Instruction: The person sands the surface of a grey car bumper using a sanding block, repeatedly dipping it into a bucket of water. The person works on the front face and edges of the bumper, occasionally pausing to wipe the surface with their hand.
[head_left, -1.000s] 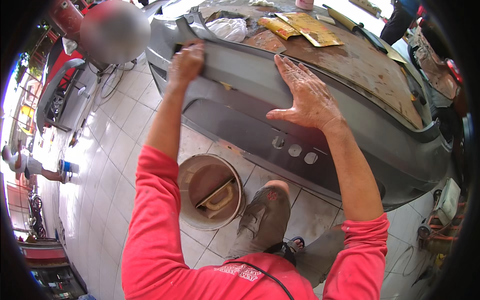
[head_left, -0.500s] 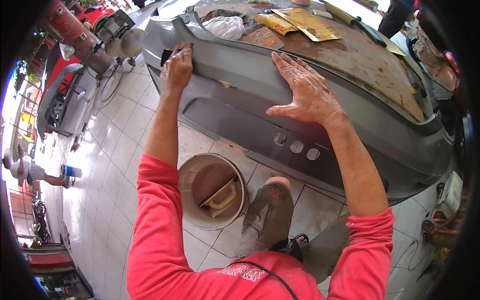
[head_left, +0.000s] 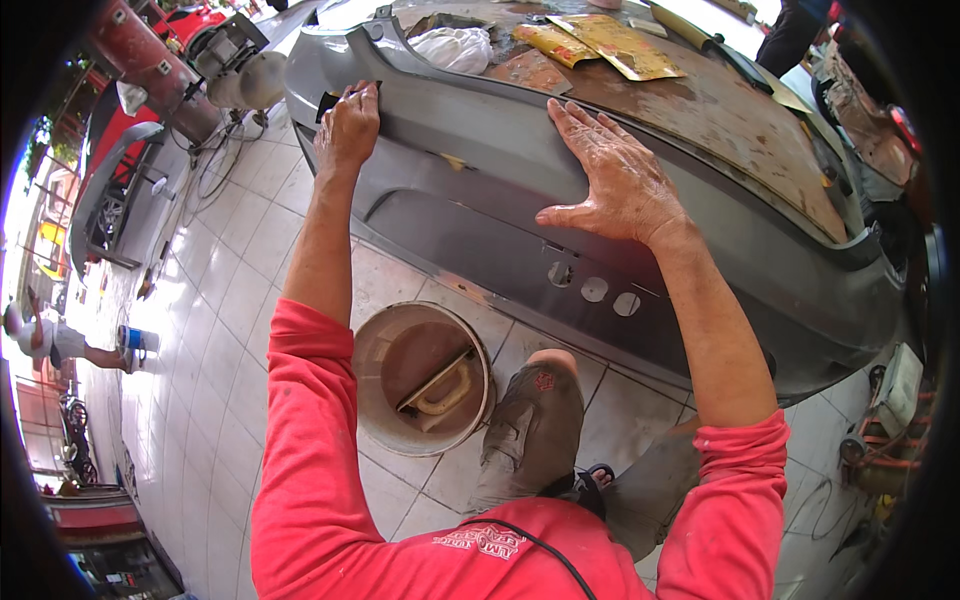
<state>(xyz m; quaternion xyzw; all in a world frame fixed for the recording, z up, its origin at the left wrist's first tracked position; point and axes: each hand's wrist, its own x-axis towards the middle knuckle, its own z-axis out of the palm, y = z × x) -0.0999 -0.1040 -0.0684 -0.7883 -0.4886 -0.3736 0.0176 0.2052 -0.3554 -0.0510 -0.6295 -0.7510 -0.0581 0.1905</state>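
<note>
A grey car bumper [head_left: 470,120] with a smooth, primer-like surface stretches across in front of me. At its left end, my left hand [head_left: 348,130] presses a black piece of sandpaper [head_left: 327,104] against the surface; the fingers are closed over it, and only its edges show. My right hand [head_left: 625,185] lies on the bumper's upper face right of the middle, fingers stretched and thumb apart, holding nothing. Both hands carry whitish residue. Small tan patches and several round holes mark the lower part of the bumper.
Below the bumper stands a bucket [head_left: 420,452] of murky water with a handled flat tool [head_left: 440,392] in it. Behind lies a worn brown board [head_left: 720,135] bearing yellow sheets [head_left: 620,45] and a white plastic bag [head_left: 452,48]. Another person [head_left: 60,340] is far left.
My left hand has slid slightly up and left along the bumper's end with the sandpaper. The right hand stays in nearly the same place.
</note>
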